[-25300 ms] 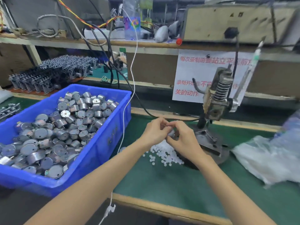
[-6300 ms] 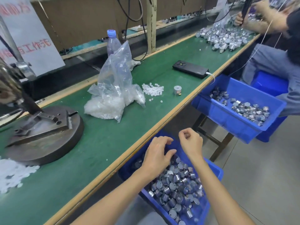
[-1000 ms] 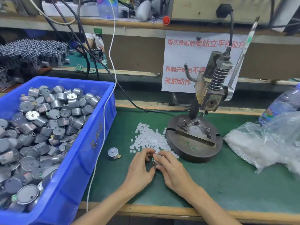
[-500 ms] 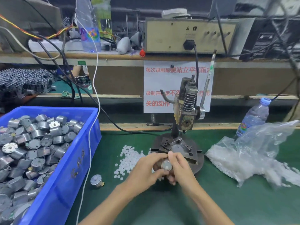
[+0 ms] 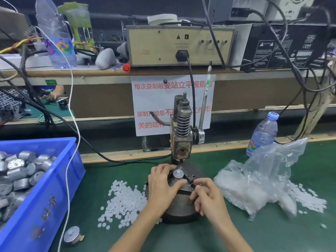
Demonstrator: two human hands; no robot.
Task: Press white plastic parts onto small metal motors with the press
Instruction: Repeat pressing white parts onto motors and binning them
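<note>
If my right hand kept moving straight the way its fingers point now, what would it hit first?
Probably the metal fixture on the press base, just ahead of the right hand; the motor seated in it lies just beyond. Depth is hard to judge here.

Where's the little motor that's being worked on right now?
In the head view, the motor sits on the press base at mid-bench, directly below the press head, with the left hand holding it.

Red "每次录制前要站立平视前" on white paper sign (image 5: 154,100); "POWER INPUT" on beige box (image 5: 163,46)
</note>
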